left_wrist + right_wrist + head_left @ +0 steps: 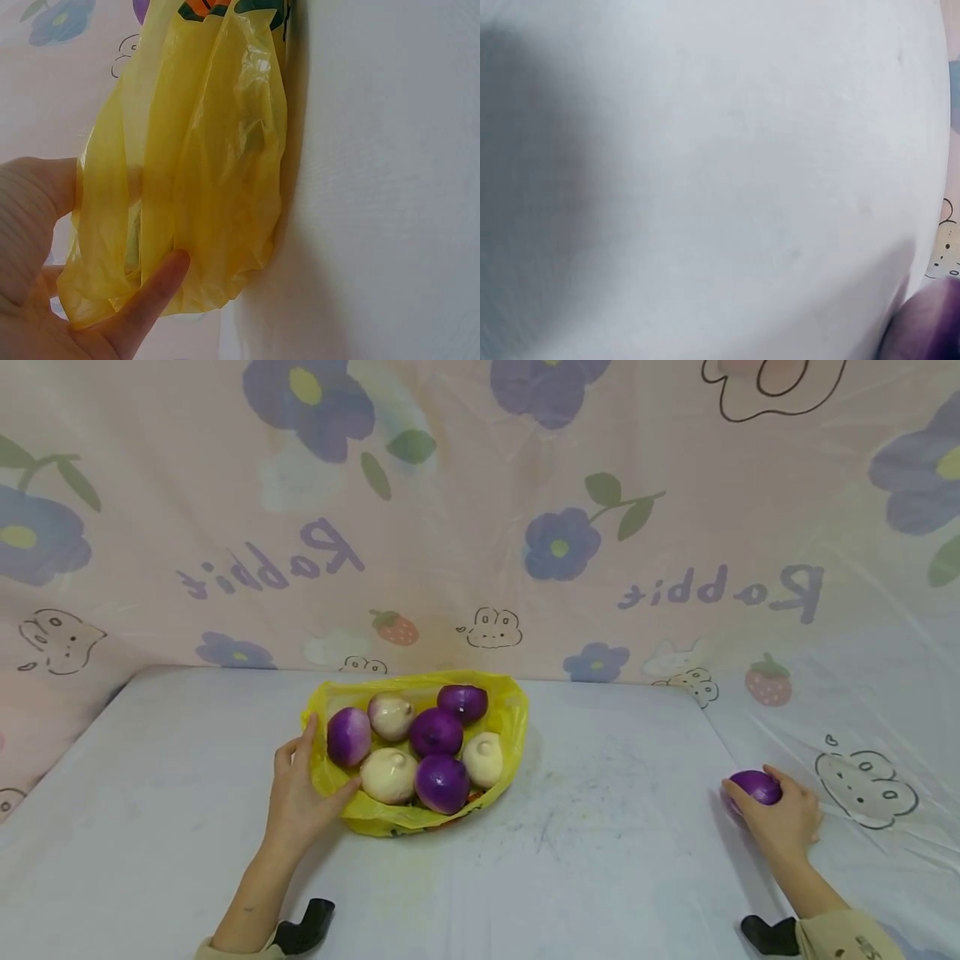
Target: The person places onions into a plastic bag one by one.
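Observation:
A yellow plastic bag (517,735) stands wide at the mouth on the table, left of the middle. Inside it sit several onions, some purple (442,783) and others whitish (388,775). My left hand (303,797) grips the bag's left side, thumb toward the front and fingers toward the back. In the left wrist view, the bag's wrinkled yellow wall (210,165) passes between the digits. Far to the right, my right hand (783,814) holds a purple onion (756,787) between thumb and fingers, close over the tabletop. Only part of this onion (930,326) enters the right wrist view, at the lower right corner.
The white table (600,827) shows faint dark smudges right of the bag. Behind it hangs a pink sheet (450,543) printed with flowers and rabbits, and it also drapes along the right side. Black straps or mounts (306,927) show at both wrists.

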Available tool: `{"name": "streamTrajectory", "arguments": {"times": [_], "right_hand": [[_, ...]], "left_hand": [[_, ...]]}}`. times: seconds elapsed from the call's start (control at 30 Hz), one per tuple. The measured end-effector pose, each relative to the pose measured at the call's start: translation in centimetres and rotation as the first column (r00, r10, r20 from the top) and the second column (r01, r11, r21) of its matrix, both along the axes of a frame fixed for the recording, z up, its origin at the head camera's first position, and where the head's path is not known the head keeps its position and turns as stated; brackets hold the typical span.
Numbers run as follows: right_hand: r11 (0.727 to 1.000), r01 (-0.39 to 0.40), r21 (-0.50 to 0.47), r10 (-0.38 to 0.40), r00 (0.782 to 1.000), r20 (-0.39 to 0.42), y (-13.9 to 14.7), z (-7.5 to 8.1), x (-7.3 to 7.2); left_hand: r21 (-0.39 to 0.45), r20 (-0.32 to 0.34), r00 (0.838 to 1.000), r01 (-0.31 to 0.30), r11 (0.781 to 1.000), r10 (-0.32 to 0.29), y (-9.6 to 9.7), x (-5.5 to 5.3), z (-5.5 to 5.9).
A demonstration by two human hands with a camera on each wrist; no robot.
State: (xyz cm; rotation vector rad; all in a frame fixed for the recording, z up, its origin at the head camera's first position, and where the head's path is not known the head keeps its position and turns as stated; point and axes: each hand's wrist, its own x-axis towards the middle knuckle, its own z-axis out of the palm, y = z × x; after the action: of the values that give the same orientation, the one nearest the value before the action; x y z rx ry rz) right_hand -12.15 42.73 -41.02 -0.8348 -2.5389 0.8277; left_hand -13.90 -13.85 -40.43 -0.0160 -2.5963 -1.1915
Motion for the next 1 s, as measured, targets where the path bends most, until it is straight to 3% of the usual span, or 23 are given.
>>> {"name": "streamTrajectory", "arguments": {"times": [0.43, 1.0], "right_hand": [[1.0, 0.013, 0.003, -0.013, 1.0, 0.002, 0.2, -0.2, 0.2], [0.998, -0.047, -0.049, 0.047, 0.999, -0.012, -1.6, 0.3, -1.2]], "left_hand": [[0.013, -0.003, 1.0, 0.003, 1.0, -0.003, 0.1, 0.0, -0.1], [0.007, 0.035, 0.999, -0.005, 1.0, 0.005, -0.1, 0.0, 0.1]]}}
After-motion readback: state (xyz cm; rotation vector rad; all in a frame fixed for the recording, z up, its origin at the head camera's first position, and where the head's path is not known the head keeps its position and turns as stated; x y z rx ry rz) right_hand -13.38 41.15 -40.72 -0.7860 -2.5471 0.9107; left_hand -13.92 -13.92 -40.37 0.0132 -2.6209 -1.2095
